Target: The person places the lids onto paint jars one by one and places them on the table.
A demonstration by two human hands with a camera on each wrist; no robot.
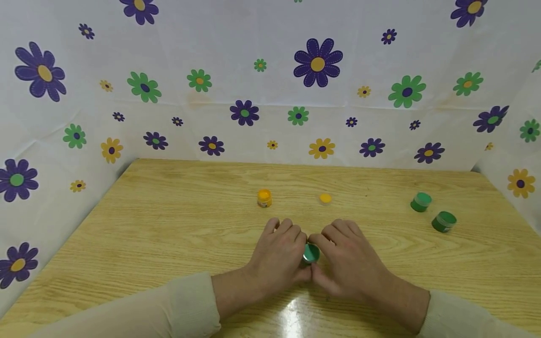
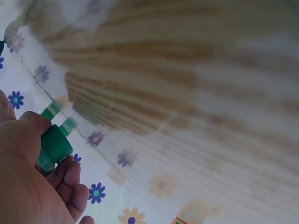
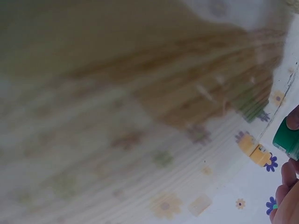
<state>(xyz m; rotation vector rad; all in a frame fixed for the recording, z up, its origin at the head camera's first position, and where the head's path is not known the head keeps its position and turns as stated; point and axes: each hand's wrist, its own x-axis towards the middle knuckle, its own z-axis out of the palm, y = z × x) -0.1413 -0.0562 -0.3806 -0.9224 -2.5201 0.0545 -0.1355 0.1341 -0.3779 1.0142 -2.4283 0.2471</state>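
Head view, both hands (image 1: 279,256) (image 1: 351,260) gripping cylindrical green jar (image 1: 311,253), woodgrain table (image 1: 169,211)

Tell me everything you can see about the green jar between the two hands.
The green jar is small and round, with a plastic-looking green body and a paler, translucent-looking band around its top. That round top faces up toward the head camera; I can't tell whether it's fully closed. The left hand and right hand grip it from opposite sides, hiding much of its wall. Whether its base touches the wood-grain table is hidden.
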